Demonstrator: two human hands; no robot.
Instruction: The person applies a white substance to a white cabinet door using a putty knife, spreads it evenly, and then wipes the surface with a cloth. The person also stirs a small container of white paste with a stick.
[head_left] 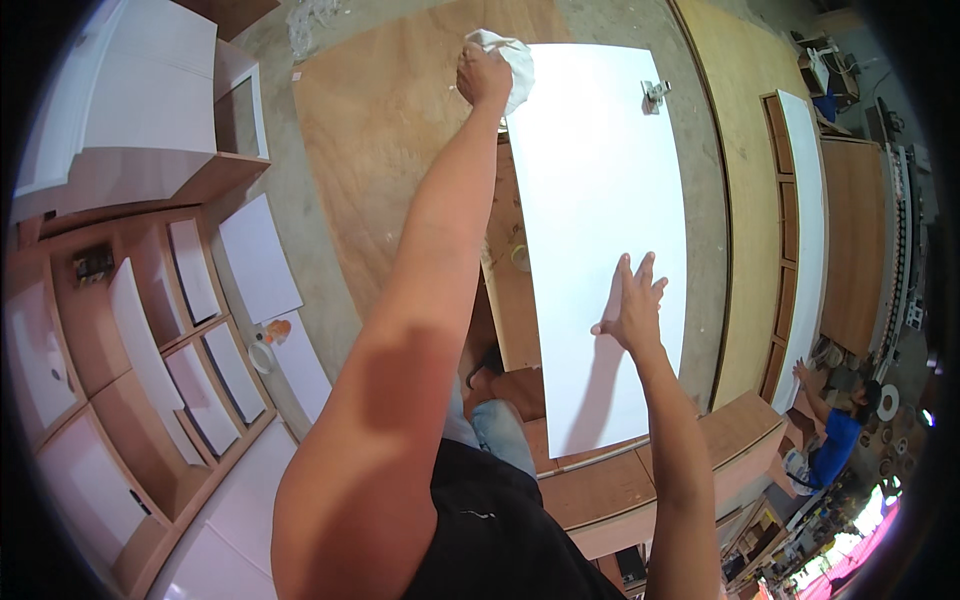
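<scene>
A long white panel (600, 200) stretches away from me, with a metal hinge (655, 95) near its far right corner. My left hand (482, 75), arm fully stretched out, is closed on a white cloth (516, 72) at the panel's far left corner. Over the panel's right half is my right hand (636, 305), fingers spread and holding nothing. Its shadow falls on the white surface; I cannot tell whether the fingers touch it.
A plywood sheet (370, 130) lies on the floor left of the panel. Wooden cabinets with white doors (140, 330) stand at the left. On the right are a long plywood board (745, 200) and a white-topped frame (800, 230), where a person in blue (840, 440) works.
</scene>
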